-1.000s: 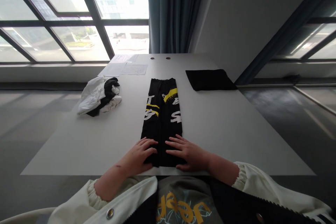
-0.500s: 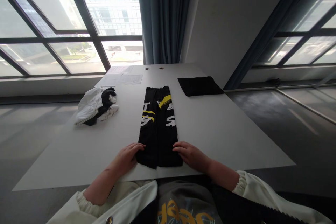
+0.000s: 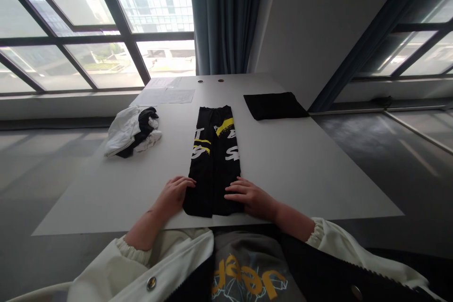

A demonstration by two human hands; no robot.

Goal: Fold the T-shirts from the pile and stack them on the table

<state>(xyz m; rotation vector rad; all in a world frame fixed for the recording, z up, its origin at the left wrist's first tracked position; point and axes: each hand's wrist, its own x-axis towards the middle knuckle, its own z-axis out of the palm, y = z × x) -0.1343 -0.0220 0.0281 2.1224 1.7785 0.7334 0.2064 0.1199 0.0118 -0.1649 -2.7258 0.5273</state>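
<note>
**Light contact, easy to crease**

The black trousers (image 3: 200, 193) lie lengthwise on the worktop (image 3: 300, 174), in the middle, waistband at the far end and hems close to the near edge. My left hand (image 3: 173, 196) has its fingers bent over the left side of the lower legs; I cannot tell whether they pinch the fabric, since the thumb is hidden. My right hand (image 3: 253, 198) is released, its fingers spread and laid on the right leg, grasping nothing.

If my hands press inward unevenly, I think the soft fabric could bunch at the gap between the legs. The hems already look slightly out of line, so a pull from one side only could skew them further. Drawing the trousers towards me could let the hems slip over the near edge, as they have little worktop left there.

The crumpled white and black clothes (image 3: 123, 132) on the left and the flat black cloth (image 3: 274, 106) at the far right are well apart from my fingers, so snagging them seems unlikely.
</note>
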